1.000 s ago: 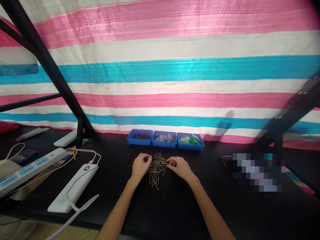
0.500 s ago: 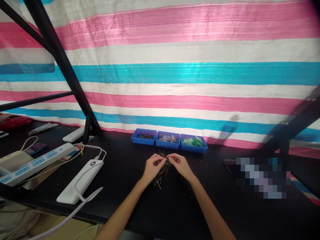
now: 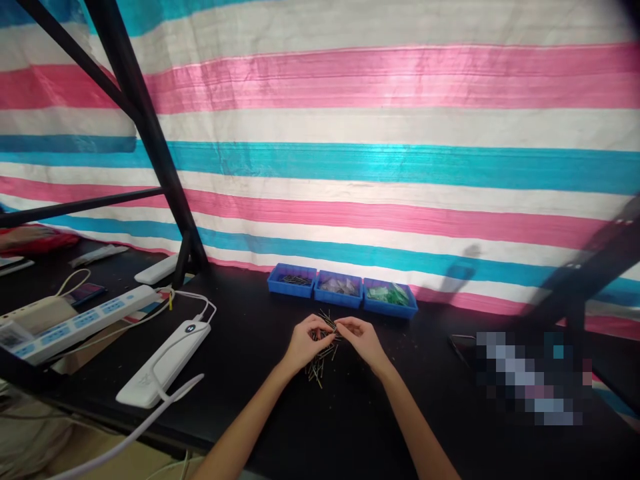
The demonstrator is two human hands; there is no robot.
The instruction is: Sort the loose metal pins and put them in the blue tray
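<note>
On the black table lies a loose pile of thin, brass-coloured metal sticks (image 3: 320, 368), which look like long screws. My left hand (image 3: 307, 343) curls over the pile's left side, its thumb and fingers pinched together. Opposite it, my right hand (image 3: 361, 339) is also pinched, its fingertips almost meeting the left ones. What sits between the fingertips is too small to make out. Just behind the hands, three blue bins stand in a row: a left bin (image 3: 271, 283) with similar dark sticks, a middle bin (image 3: 334, 297) with clear small bags, and a right bin (image 3: 387, 309) with green bags.
To the left are a white power bank (image 3: 163, 367) with a looped cable, a white power strip (image 3: 95, 320) and a phone (image 3: 87, 293). A black metal frame post (image 3: 160, 153) rises there. A pixelated object (image 3: 525, 377) lies at right. Behind hangs a striped sheet (image 3: 380, 160).
The view has tilted, so the bins and table sit slightly lower in the picture. Both hands stay pinched over the pile, with only small finger movements.
</note>
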